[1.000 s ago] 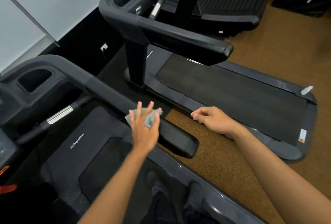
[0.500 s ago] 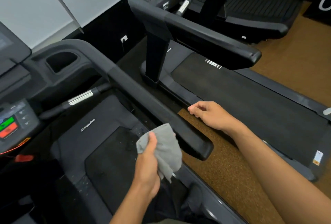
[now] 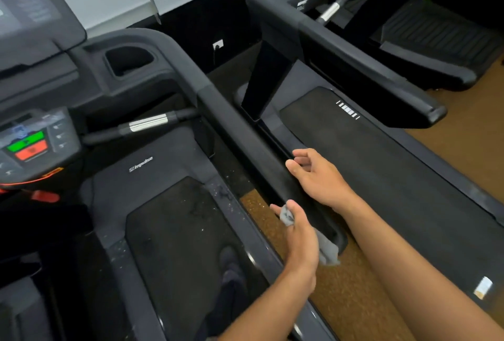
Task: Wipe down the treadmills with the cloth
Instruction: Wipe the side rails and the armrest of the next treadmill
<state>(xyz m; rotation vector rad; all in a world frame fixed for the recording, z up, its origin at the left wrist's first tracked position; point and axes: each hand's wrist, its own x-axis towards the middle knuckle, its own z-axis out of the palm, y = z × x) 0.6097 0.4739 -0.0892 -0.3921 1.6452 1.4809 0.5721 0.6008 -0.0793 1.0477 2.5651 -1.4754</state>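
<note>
1. Handrail (image 3: 245, 136): black right-side rail of the near treadmill (image 3: 152, 155), ending in a rounded free end. It served as the reference for every entry below.
2. Left hand (image 3: 300, 234): was at the handrail's free end, on its inner side, with fingers and thumb curled round the cloth.
3. Cloth (image 3: 328, 254): grey, bunched in the left hand. One fold showed above the thumb and a corner hung just below the handrail's free end. Contact with the rail could not be told.
4. Right hand (image 3: 317, 175): was over the handrail's outer edge, further up from the free end. Its fingers were loosely curled and held nothing.
5. Second treadmill (image 3: 381, 171): lay along the handrail's outer side, its belt dark.
6. Console (image 3: 30, 144): carried green and red buttons and sat well apart from the handrail, on its inner side.
7. Cup holder (image 3: 128, 61): was a dark recess at the handrail's far root.
8. Floor (image 3: 346, 299): showed as a brown speckled strip beneath the handrail's free end.
9. Shoe (image 3: 229, 261): dark, inward of the handrail's free end.
10. Wall socket (image 3: 218, 44): white, beyond the handrail's far end.
</note>
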